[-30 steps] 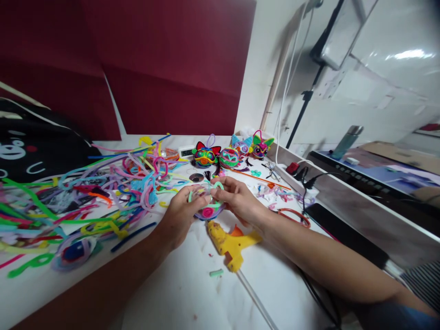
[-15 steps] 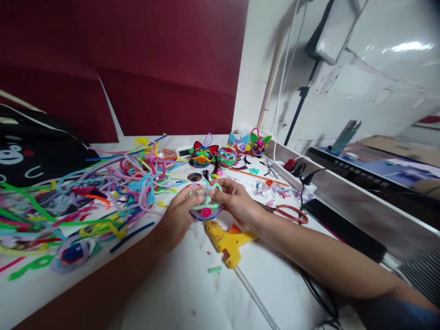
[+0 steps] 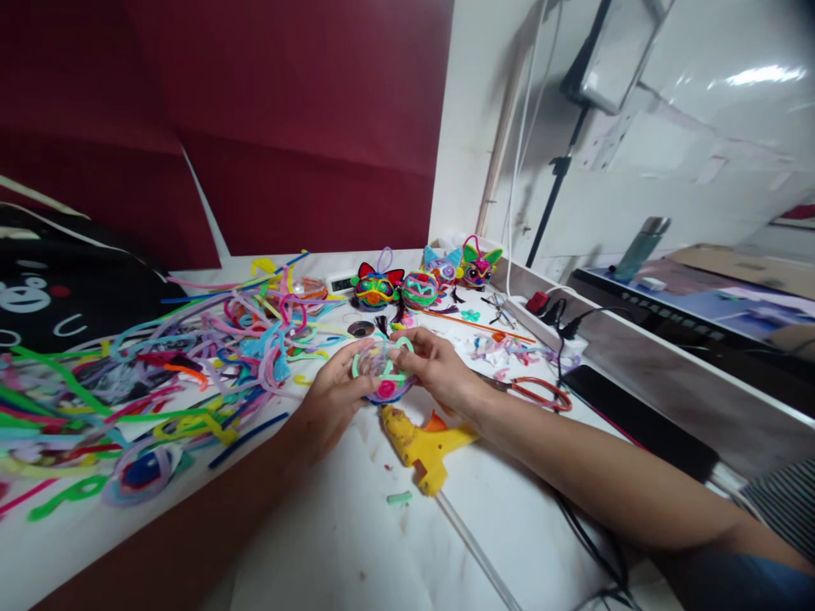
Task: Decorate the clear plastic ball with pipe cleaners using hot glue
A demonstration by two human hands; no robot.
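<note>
Between my hands is a clear ball (image 3: 375, 363) partly wrapped in pipe cleaners, with a pink coil and purple and blue strands low on its front. My left hand (image 3: 337, 386) grips its left side, thumb across the front. The fingers of my right hand (image 3: 433, 365) close on a mint-green pipe cleaner (image 3: 402, 343) that curves over the ball's upper part. Just below the ball lies a yellow hot glue gun (image 3: 420, 445) with a clear glue stick (image 3: 474, 543) sticking out of its back.
Loose pipe cleaners (image 3: 210, 365) are heaped at left. Decorated balls (image 3: 377, 288) with ears stand at the back. Orange-handled scissors (image 3: 541, 395), a black phone (image 3: 640, 424) and a power strip (image 3: 566, 337) are at right. A short green piece (image 3: 400, 498) lies in front.
The ball has turned a little in my hands, so more of its clear side shows. My left thumb has moved lower, and the mint-green pipe cleaner lies differently over the ball.
</note>
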